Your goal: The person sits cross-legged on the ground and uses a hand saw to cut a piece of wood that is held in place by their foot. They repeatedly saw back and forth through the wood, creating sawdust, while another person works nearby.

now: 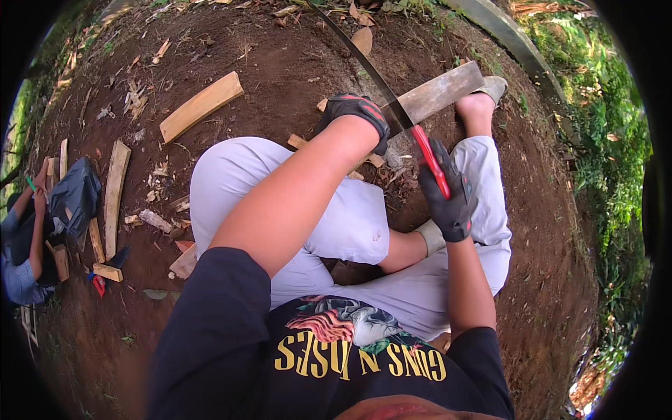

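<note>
My right hand (448, 192), in a black glove with red marks, is closed round the red handle of a handsaw (367, 66). Its long dark blade crosses a grey weathered wooden plank (444, 91) and points up and away to the left. The teeth are too fine to make out. Left of the blade, my left hand (357, 115), gloved the same way, is bent over the plank's nearer end and holds it; some of its fingers are hidden. The plank's far end reaches beside my right foot, and its underside cannot be seen.
A pale board (201, 106) lies on the brown soil at the left. Small wood offcuts (155, 221) are strewn near my knee. At far left another person (24, 238) sits by a dark plastic bag (75, 196) and long wood strips (114, 199). A concrete edge (514, 42) borders green plants.
</note>
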A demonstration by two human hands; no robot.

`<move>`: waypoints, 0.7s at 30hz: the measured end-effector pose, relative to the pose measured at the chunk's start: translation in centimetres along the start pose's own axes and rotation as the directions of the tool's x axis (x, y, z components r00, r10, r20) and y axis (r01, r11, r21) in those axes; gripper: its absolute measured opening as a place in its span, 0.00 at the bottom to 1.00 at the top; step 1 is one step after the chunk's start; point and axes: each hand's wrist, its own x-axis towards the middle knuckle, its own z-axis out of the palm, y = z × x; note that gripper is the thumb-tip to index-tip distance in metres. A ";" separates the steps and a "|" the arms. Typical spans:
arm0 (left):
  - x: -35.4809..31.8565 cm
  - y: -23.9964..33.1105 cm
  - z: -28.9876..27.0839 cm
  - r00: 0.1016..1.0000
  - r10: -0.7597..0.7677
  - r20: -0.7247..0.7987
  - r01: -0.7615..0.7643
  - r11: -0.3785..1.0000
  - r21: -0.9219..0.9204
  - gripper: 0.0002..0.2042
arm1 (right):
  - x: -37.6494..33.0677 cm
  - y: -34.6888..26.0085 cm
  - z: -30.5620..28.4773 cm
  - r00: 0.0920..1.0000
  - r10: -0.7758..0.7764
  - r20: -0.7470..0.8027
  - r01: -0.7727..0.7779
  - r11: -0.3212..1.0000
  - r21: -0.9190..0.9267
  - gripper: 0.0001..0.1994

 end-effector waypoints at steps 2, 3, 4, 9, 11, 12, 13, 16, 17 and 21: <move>0.3 1.0 -0.4 1.000 0.021 0.019 -0.021 0.999 0.025 0.25 | 4.5 -2.8 1.0 0.998 -0.058 -0.037 0.059 0.998 0.010 0.26; 0.6 0.7 0.1 0.999 0.033 0.017 -0.033 0.999 0.019 0.26 | 6.1 -3.6 1.6 0.994 -0.106 -0.019 0.106 0.994 0.015 0.26; 1.5 -0.1 0.5 0.999 0.047 0.005 -0.047 0.999 0.020 0.28 | 6.4 -4.3 1.6 0.997 -0.082 -0.008 0.082 0.996 0.031 0.26; 2.3 0.5 0.4 0.999 0.038 -0.038 -0.035 0.998 0.060 0.34 | -0.1 -1.9 -1.5 0.998 0.008 -0.068 -0.005 0.999 0.032 0.27; 1.4 -0.2 0.4 0.999 -0.021 -0.050 0.022 0.999 0.033 0.33 | -4.8 -0.8 -3.7 0.999 0.037 -0.013 -0.037 0.998 -0.045 0.27; 1.3 -0.1 0.4 0.999 -0.025 -0.047 0.026 0.999 0.029 0.33 | -7.3 -1.8 -5.3 0.993 0.115 0.022 -0.113 0.991 -0.076 0.27; 1.3 -0.2 0.3 0.999 -0.028 -0.046 0.029 0.999 0.028 0.33 | -9.4 -3.1 -6.9 0.980 0.193 0.050 -0.187 0.976 -0.108 0.26; 1.2 -0.1 0.4 0.998 -0.018 -0.066 0.020 0.999 0.027 0.32 | -14.7 -5.6 -11.6 0.967 0.254 0.026 -0.241 0.941 -0.238 0.25; 1.2 0.0 0.4 0.997 -0.013 -0.071 0.015 1.000 0.026 0.32 | -16.0 -6.1 -12.6 0.965 0.263 0.005 -0.252 0.930 -0.268 0.24; 0.4 0.1 0.1 0.999 -0.001 -0.041 0.002 1.000 0.025 0.31 | -15.5 -8.3 -13.3 0.968 0.248 0.038 -0.234 0.948 -0.217 0.25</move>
